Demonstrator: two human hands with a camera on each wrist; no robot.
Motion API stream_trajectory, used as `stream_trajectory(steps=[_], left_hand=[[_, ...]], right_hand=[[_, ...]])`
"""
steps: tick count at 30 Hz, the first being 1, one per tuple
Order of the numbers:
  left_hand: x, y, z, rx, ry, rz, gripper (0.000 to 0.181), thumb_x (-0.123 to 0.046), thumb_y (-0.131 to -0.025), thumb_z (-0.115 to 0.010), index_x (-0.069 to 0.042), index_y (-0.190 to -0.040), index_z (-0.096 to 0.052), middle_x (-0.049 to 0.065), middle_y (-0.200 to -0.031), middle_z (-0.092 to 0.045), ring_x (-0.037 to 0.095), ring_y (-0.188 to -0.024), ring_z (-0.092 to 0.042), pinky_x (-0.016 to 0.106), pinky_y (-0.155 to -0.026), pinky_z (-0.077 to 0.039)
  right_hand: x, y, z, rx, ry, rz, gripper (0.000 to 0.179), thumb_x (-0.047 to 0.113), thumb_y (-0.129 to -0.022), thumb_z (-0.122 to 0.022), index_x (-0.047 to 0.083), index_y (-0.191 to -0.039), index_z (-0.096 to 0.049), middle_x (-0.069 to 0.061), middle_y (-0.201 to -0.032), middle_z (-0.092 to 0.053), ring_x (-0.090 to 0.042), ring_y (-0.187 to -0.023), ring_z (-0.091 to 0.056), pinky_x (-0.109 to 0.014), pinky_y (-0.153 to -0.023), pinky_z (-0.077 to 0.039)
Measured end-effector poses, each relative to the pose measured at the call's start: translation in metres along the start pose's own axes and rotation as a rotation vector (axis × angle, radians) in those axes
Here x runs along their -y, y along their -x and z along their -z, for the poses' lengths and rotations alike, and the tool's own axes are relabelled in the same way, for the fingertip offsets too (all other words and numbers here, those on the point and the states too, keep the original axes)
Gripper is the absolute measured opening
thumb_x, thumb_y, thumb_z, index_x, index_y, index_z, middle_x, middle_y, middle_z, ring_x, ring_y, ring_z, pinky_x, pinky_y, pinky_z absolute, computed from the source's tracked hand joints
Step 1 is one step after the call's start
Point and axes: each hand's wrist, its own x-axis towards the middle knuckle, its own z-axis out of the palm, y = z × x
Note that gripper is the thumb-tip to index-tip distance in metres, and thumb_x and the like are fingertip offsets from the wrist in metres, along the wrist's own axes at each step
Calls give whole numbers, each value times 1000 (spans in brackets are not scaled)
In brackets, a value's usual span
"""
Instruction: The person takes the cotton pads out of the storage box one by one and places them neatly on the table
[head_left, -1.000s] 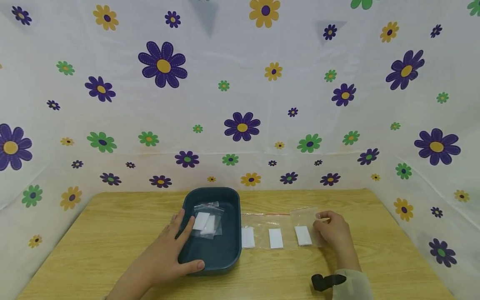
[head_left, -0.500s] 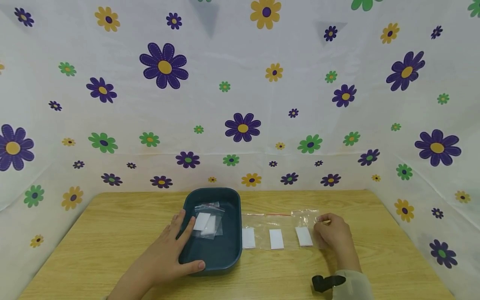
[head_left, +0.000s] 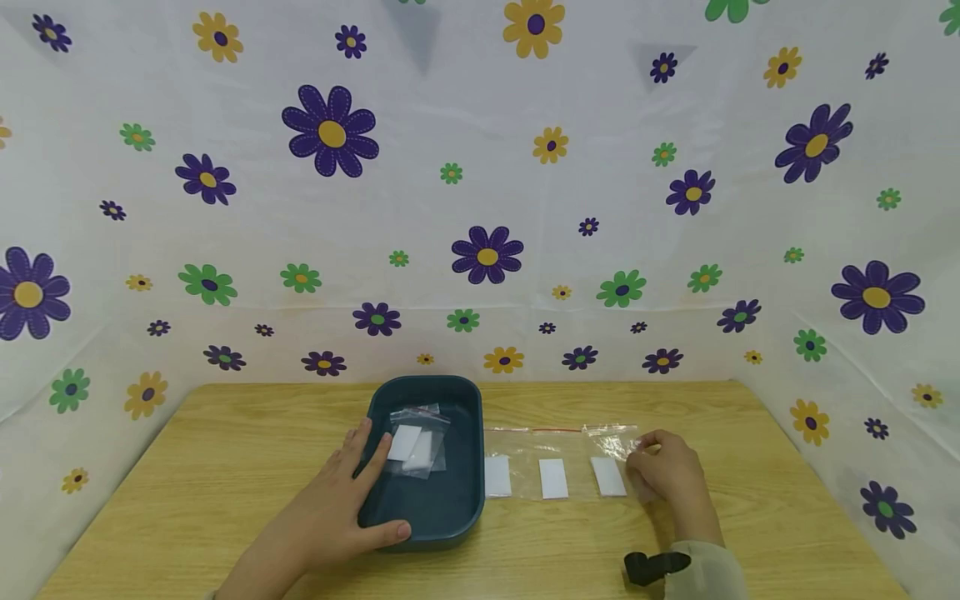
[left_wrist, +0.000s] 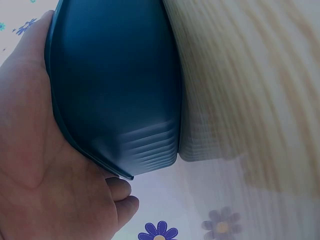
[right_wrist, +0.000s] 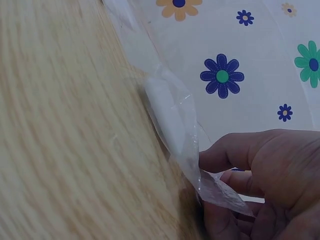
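Note:
My left hand (head_left: pixel 322 500) rests spread along the left rim of a dark blue plastic tray (head_left: pixel 438 512), its fingers fairly straight and its thumb over the near corner. In the left wrist view the palm lies against the tray's edge. Several clear zip bags (head_left: pixel 417 462) with white pieces inside lie overlapped in the tray. My right hand (head_left: pixel 670 468) pinches the right edge of a clear zip bag (head_left: pixel 613 442) holding a white rectangular piece (head_left: pixel 608 476). In the right wrist view, the thumb and fingers have a creased bag edge (right_wrist: pixel 222 192) between them.
Two more clear zip bags with white pieces (head_left: pixel 553 478) (head_left: pixel 497 477) lie in a row between the tray and my right hand. The wooden table (head_left: pixel 247 433) meets a flower-printed cloth (head_left: pixel 420 275) at its back and sides. A black strap piece (head_left: pixel 656 567) sits by the right sleeve.
The top edge of the pinched bag has come down a little, and its film looks more crumpled and shiny. My left hand and the tray stay where they were.

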Motion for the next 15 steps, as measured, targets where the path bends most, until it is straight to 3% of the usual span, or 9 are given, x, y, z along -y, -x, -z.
stream_trajectory(steps=[8,15], left_hand=[[-2,0,1,5,5,5,113,-84,-77,-55,-15,-160,-22,18,-167,-2,45,-151,-12,67,-113,-26],[-2,1,2,-2,10,-3,112,-83,-77,-56,-15,-160,-22,19,-167,-3,45,-151,-12,68,-113,-26]], right_hand=[[0,0,0,21,76,0,47,22,-85,-67,-3,-124,-57,-31,-126,-58,-38,-98,-56,-48,-80,-49],[4,0,2,49,127,-35,53,24,-86,-68,-2,-129,-52,-34,-133,-52,-43,-106,-54,-54,-86,-47]])
